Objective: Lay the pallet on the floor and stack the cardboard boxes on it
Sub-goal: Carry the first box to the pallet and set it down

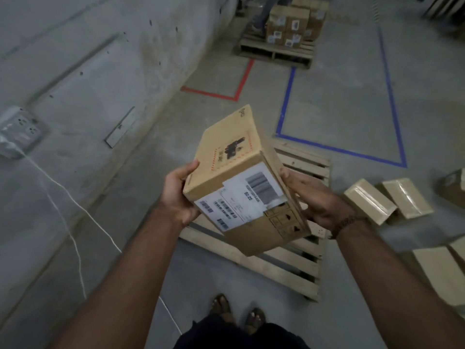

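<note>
I hold a brown cardboard box [239, 177] with a white shipping label in the air, tilted, above a wooden pallet [284, 268] that lies flat on the concrete floor. My left hand [178, 195] grips the box's left side with the thumb on top. My right hand [317, 200] supports its right side and underside, fingers curled round the edge. The pallet's visible slats carry no boxes; its middle is hidden behind the held box.
Several loose cardboard boxes [387, 200] lie on the floor to the right. A second pallet [276, 51] stacked with boxes stands far ahead, a person beside it. Red and blue tape lines mark the floor. A wall with a socket [18, 129] and white cable runs on the left.
</note>
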Demonstrator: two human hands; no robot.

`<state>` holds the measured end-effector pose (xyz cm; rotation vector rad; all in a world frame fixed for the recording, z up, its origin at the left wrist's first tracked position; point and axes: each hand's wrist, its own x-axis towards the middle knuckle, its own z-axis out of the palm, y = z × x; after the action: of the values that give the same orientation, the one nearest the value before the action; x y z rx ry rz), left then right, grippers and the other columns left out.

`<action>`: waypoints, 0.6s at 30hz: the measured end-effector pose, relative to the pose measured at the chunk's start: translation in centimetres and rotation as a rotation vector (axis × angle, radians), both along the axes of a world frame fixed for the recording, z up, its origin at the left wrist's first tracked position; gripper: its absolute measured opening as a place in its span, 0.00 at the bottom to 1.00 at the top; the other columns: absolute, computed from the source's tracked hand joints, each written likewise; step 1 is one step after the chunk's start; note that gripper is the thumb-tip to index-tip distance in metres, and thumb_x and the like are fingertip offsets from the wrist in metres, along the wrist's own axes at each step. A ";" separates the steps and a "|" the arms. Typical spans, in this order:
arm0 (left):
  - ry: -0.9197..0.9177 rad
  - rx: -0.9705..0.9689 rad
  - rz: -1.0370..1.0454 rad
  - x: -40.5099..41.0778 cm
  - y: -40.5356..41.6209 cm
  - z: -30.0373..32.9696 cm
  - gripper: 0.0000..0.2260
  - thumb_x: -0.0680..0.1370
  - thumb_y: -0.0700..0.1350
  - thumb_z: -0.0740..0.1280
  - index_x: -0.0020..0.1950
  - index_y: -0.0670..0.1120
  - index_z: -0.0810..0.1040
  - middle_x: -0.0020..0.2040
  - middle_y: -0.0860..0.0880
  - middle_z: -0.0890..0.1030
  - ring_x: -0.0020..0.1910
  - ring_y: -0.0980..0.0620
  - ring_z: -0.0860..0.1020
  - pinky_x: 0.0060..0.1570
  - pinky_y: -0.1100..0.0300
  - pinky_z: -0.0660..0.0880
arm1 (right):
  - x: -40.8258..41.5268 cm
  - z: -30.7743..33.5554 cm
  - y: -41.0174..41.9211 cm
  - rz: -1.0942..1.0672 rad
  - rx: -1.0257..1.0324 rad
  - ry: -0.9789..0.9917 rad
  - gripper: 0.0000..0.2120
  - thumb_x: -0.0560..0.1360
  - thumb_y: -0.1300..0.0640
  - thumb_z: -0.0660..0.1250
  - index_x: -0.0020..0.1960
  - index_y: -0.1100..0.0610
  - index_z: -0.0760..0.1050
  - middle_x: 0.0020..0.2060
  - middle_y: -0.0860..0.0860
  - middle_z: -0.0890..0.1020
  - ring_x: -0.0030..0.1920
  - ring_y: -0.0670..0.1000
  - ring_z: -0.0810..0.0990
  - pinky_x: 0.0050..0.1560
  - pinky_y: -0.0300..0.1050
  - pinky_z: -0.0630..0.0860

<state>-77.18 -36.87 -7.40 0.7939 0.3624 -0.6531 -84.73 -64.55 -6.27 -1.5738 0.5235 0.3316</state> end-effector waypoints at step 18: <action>0.026 0.130 -0.065 7.0 6.8 -5.2 0.19 0.86 0.49 0.57 0.60 0.41 0.84 0.66 0.38 0.81 0.64 0.37 0.78 0.78 0.36 0.64 | 3.3 -3.2 5.4 -0.377 0.751 0.025 0.35 0.80 0.29 0.62 0.76 0.52 0.77 0.71 0.60 0.81 0.63 0.62 0.84 0.60 0.63 0.82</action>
<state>-70.15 -30.04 -12.56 0.9251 0.4070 -0.7063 -81.43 -59.11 -9.47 -0.7278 0.6108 0.2189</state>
